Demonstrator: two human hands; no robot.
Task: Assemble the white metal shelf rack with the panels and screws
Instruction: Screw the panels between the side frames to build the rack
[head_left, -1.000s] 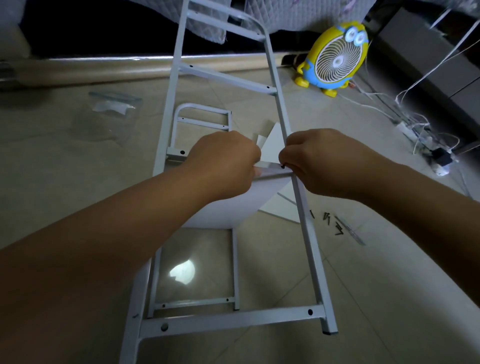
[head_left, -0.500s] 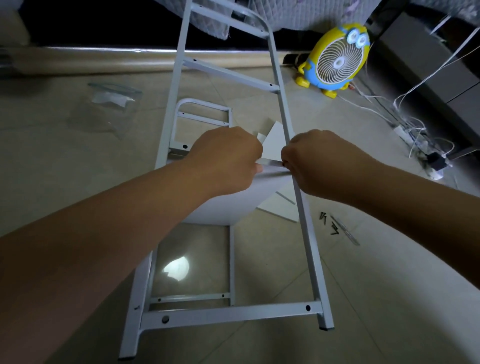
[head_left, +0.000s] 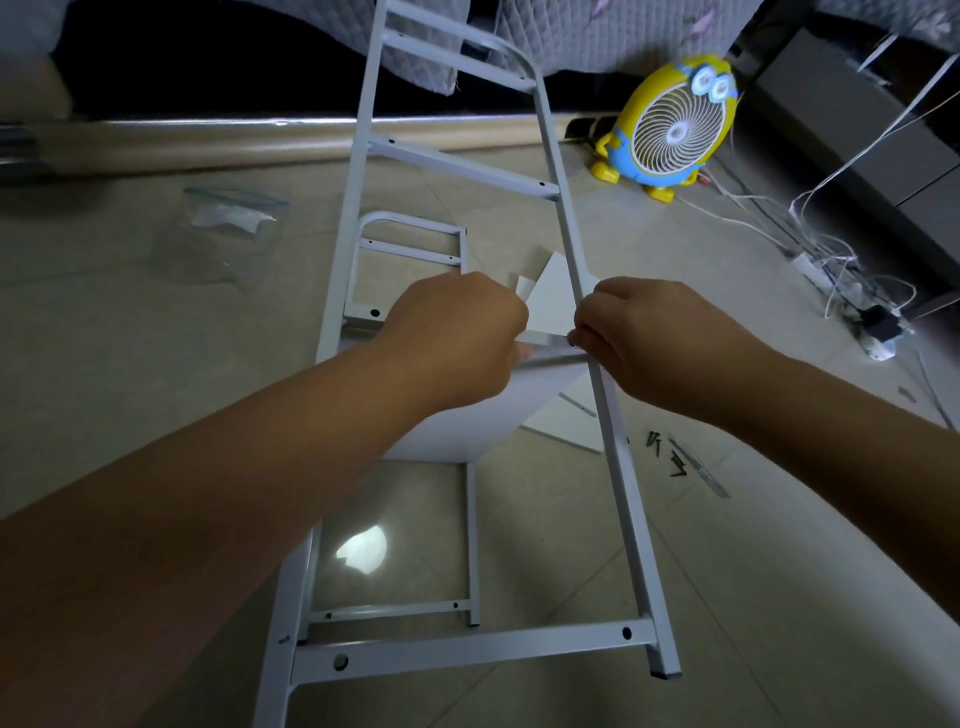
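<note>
Mostly bare — white, ladder-like rack frame (head_left: 467, 649)

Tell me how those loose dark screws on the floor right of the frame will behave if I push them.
The screws look small and light, so a nudge would probably scatter them. The floor looks glossy, so they may skid or roll in arcs. Pinching one likely needs fingertips.
</note>
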